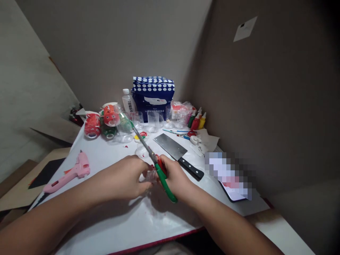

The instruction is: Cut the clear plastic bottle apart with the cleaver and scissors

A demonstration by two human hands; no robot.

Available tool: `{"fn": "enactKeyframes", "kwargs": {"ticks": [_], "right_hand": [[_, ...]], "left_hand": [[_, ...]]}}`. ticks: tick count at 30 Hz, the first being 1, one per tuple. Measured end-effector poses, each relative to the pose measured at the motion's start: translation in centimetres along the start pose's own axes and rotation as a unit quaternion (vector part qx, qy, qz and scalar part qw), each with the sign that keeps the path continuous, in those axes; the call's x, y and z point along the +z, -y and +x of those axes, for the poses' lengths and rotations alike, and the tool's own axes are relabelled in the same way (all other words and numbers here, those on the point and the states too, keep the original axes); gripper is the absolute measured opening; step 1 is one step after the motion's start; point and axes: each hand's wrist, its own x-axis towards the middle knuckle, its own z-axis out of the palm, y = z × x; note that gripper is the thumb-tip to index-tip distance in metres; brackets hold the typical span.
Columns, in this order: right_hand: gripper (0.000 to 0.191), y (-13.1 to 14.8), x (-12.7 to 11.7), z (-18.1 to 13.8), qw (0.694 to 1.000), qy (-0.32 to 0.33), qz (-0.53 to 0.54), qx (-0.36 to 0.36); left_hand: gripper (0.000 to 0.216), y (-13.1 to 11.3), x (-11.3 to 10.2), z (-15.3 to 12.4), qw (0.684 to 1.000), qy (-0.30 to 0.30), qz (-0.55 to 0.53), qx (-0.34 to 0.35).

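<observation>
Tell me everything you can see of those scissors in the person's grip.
The scissors are held in the right hand, raised above the white table. The long, slim blades look like grey metal and seem closed or nearly so, slanting away from the person and toward the left. A pivot shows just ahead of the handles. These look like plastic, green and red; the red part is partly covered by the right hand. Whether the left hand touches them is unclear.

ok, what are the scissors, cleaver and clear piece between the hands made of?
Scissors: blades look metal, gray sheen; smooth green handle, probably plastic.
Cleaver: blade likely steel, gray sheen; black handle with pale rivets, plastic or wood, can't tell.
Clear piece: probably thin plastic, see-through and glossy.
</observation>
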Motion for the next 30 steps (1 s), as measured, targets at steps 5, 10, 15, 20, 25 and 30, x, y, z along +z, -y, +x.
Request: {"fn": "enactKeyframes", "kwargs": {"ticks": [5,10,15,20,25,30], "right_hand": [[0.015,0.1,0.4,-0.2,0.999,0.019,-0.029,-0.023],[0.015,0.1,0.4,-0.3,0.998,0.028,0.001,-0.053],[0.015,0.9,0.2,-0.2,0.997,0.006,0.059,-0.053],[0.024,1.6,-0.6,-0.1,0.991,-0.050,0.116,0.035],[0.031,1.4,-1.6,-0.5,0.994,-0.019,0.109,0.007],[0.043,2.8,-3.6,-1.8,0.997,0.061,-0.041,-0.017]], "left_hand": [[0.019,0.0,0.1,-0.3,0.999,0.020,0.021,-0.026],[0.024,-0.1,0.0,-0.7,0.998,0.039,0.034,-0.030],[0.027,-0.1,-0.7,-0.5,1.000,0.020,-0.017,0.015],[0.016,0.3,-2.1,-0.2,0.992,-0.058,-0.115,-0.004],[0.024,0.4,-3.2,-0.3,0.941,-0.231,-0.242,-0.057],[0.032,0.3,-3.2,-0.6,0.894,-0.323,-0.301,-0.080]]}}
